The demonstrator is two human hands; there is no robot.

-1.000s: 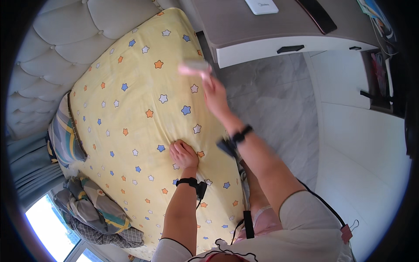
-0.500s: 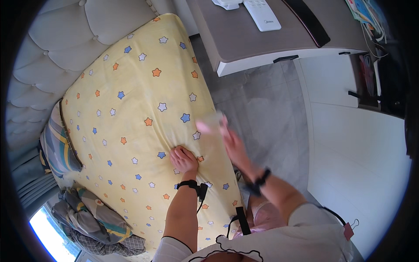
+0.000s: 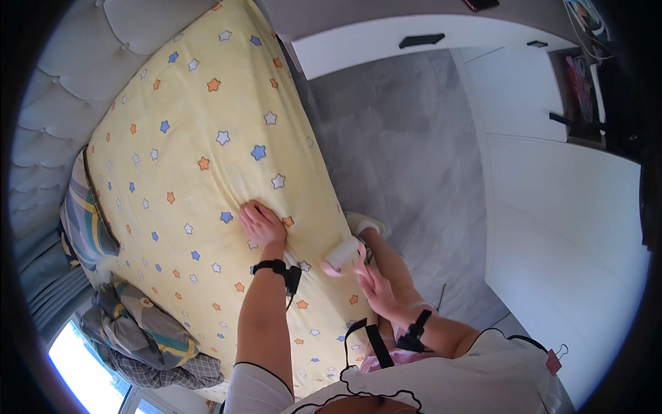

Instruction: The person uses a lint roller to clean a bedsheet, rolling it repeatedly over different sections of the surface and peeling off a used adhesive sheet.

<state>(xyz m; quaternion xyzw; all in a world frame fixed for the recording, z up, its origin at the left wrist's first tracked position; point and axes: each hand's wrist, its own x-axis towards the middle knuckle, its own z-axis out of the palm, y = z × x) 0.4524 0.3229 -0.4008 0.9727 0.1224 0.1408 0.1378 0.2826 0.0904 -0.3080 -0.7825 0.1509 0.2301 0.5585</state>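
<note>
Left forearm angles up across bed [image 3: 148, 214]; your left hand [image 3: 263, 223] rests back-up on star-print sheet, fingers together, cannot tell whether gripping fabric. Right arm bent near your body; your right hand [image 3: 377, 290] wraps handle of pink-and-white roller [image 3: 343, 254], roller at bed's right edge. Upper right: open cabinet compartment [image 3: 585, 140] holds pinkish item [image 3: 581, 86], unclear. White drawer [image 3: 358, 48] under counter [image 3: 345, 15] closed.

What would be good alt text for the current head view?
A person's right hand holds a pink-and-white roller near the edge of a yellow star-patterned sheet; the left hand rests on it. Crumpled bedding lies lower left.
</note>
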